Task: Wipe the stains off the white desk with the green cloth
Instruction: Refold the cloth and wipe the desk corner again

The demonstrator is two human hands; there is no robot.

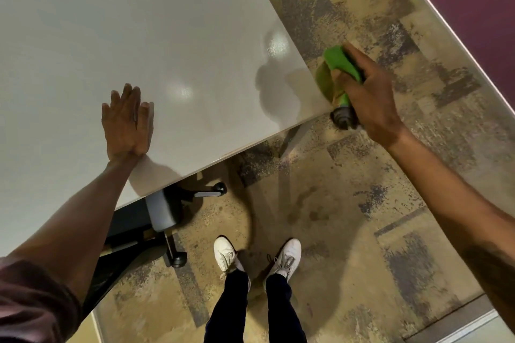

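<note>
We rest our left hand [128, 122] flat on the smooth white rectangular desk [133, 36], palm down and fingers spread, holding nothing. Our right hand [365, 95] hangs just past the desk's near right corner, fingers wrapped around the bright green cloth [341, 62]. A blurred green smear shows beneath the cloth; we cannot tell whether it touches the desk edge. We make out no stains on the glossy surface, only soft reflections. A dark caster [343, 117] peeks out under the hand. A grey-armed black office chair [156, 211] sits mostly hidden beneath the desk. Our 2 white sneakers [225, 253] stand on mottled tan carpet [348, 203].
</note>
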